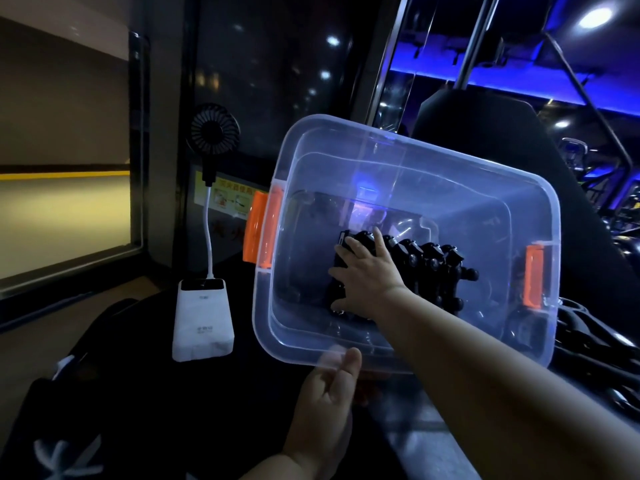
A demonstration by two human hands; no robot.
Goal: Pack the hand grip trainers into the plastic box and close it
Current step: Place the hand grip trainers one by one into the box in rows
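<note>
A clear plastic box point(346, 140) with orange latches point(264, 230) is tilted up toward me, its open top facing me. Several black hand grip trainers point(433, 261) lie in a row on its bottom. My right hand point(367, 275) reaches inside, its spread fingers resting on the leftmost trainers. My left hand point(329, 393) holds the box's near rim, thumb over the edge. No lid is visible.
A white power bank point(202, 323) with a small black USB fan point(213, 133) on a white stalk stands left of the box. Dark cloth point(104, 393) covers the surface below. Black gym gear point(595, 341) lies at the right.
</note>
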